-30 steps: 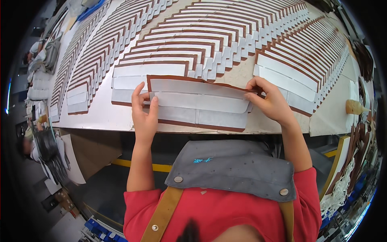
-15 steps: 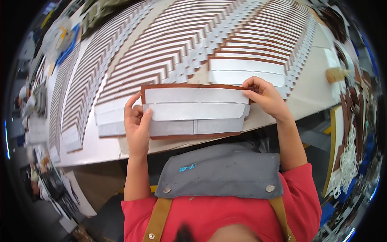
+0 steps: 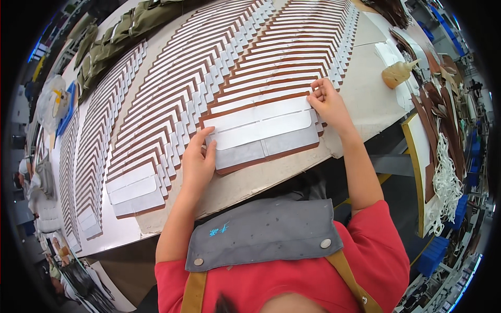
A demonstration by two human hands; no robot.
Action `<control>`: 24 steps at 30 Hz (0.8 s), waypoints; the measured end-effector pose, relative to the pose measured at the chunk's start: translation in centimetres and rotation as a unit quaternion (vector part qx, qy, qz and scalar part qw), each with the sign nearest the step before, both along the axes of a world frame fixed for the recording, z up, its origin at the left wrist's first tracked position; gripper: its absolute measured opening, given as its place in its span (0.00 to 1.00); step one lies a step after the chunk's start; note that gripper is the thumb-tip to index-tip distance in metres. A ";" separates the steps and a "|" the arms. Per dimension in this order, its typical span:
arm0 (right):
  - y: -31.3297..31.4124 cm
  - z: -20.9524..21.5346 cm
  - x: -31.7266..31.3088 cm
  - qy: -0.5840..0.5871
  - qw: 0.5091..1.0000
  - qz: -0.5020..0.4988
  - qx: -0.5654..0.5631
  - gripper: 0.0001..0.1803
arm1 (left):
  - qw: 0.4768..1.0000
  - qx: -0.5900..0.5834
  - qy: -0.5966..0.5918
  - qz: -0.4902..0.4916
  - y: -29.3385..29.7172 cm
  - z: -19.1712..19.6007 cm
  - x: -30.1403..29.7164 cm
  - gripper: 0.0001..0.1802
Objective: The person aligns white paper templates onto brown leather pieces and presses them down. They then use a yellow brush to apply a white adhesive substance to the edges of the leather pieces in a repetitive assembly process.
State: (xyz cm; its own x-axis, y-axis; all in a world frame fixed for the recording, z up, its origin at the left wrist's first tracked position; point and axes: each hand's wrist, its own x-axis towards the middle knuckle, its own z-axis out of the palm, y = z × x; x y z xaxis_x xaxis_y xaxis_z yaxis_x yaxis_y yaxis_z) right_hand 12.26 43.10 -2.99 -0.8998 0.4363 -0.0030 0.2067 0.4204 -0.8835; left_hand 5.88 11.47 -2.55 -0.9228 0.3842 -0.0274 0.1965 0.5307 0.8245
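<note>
A flat panel with white and grey faces, slots across its middle and a brown border lies at the front of the right-hand row of overlapping panels. At its left edge, my left hand has thumb and fingers closed about the border. My right hand pinches the upper right corner between thumb and fingers. The panel's upper part rests over the row, its lower brown edge close to the table's front edge. Whatever lies beneath the panel is hidden.
More rows of like panels fan across the pale table to the left. Olive-green fabric is heaped at the back left. A squeeze bottle lies at the right, near brown strips and white cords.
The panel has gone from being held up over the table's front edge to lying against the right row. Both hands moved with it; the view has turned.
</note>
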 end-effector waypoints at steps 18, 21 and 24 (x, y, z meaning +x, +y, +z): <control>-0.7 -1.4 0.6 0.117 0.954 0.030 0.276 0.04 | 0.959 -0.213 0.187 0.002 0.9 -0.1 0.7 0.11; -1.2 -1.5 1.1 0.156 0.927 0.007 0.342 0.05 | 0.910 -0.231 0.341 -0.038 1.0 0.2 0.4 0.10; -0.7 -2.2 1.7 0.177 0.923 -0.005 0.341 0.05 | 0.921 -0.161 0.341 -0.099 3.6 -0.5 -0.2 0.14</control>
State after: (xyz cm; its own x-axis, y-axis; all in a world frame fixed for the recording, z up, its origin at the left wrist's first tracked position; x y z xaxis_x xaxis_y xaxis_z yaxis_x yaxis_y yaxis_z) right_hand 13.91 42.35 -5.17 -0.7877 0.2374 0.5684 -0.0366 0.9031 -0.4280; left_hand 5.73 15.08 -3.08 -0.6803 0.6204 0.3903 0.7295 0.6245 0.2790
